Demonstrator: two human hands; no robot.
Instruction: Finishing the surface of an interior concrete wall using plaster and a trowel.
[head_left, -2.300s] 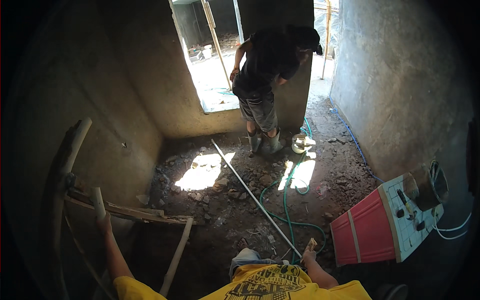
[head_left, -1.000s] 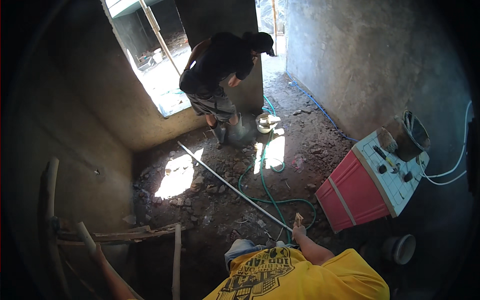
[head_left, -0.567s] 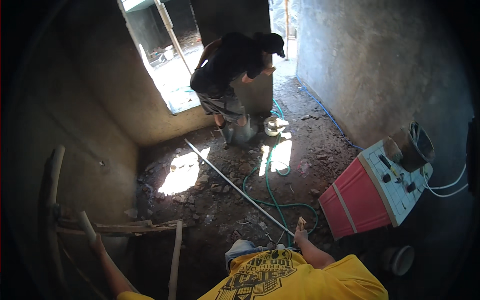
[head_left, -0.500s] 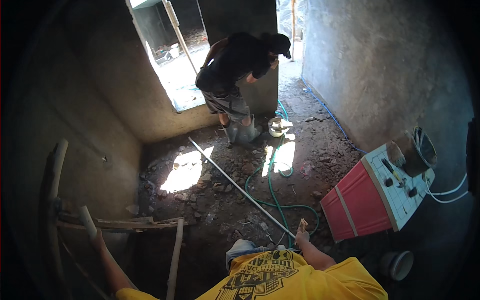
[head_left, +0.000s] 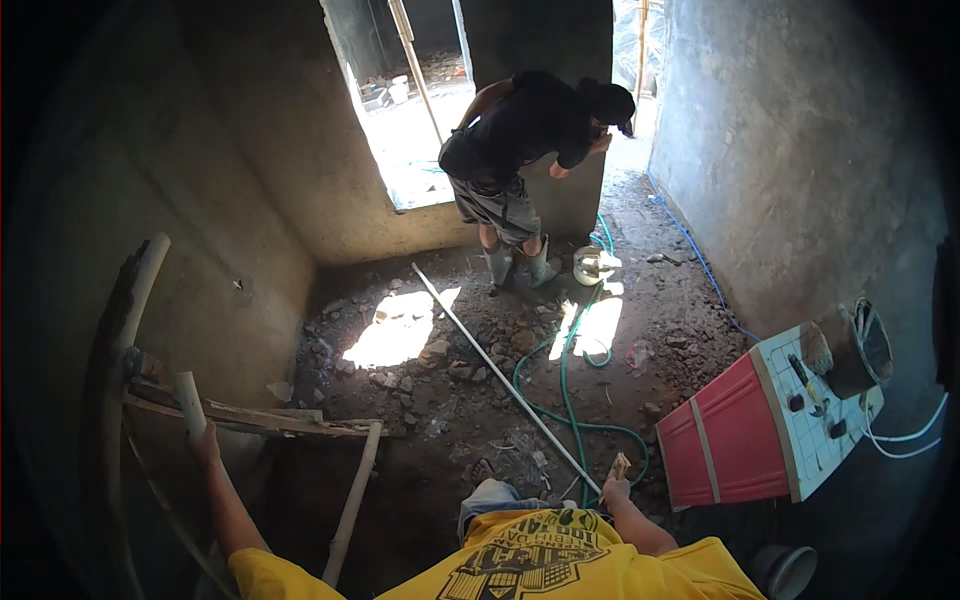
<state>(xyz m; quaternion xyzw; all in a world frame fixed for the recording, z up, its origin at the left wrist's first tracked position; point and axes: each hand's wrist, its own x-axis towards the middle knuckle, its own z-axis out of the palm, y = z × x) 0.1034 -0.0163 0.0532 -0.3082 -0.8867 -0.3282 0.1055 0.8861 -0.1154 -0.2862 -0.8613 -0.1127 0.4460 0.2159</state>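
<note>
Bucket point(head_left: 590, 270) on floor point(head_left: 685, 310), contents unclear; left hand point(head_left: 205, 443) grips pole point(head_left: 188, 398), right hand point(head_left: 615, 490) clasps wood point(head_left: 620, 465)

The wearer's two bare hands point(head_left: 616, 490), one black-shirted co-worker point(head_left: 525, 130), two grey rubber boots point(head_left: 541, 264), one long straight white pole point(head_left: 508, 380), one looped green hose point(head_left: 566, 390), one thin blue cord point(head_left: 711, 278) and one pink box-shaped stand point(head_left: 735, 430) with a tiled white top are showing.

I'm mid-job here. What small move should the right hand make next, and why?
Perhaps firm up the right hand at the white pole's near end before shifting it: that hand also holds a small tan piece, the pole crosses the green hose, and I can't tell whether it's gripped.
</note>
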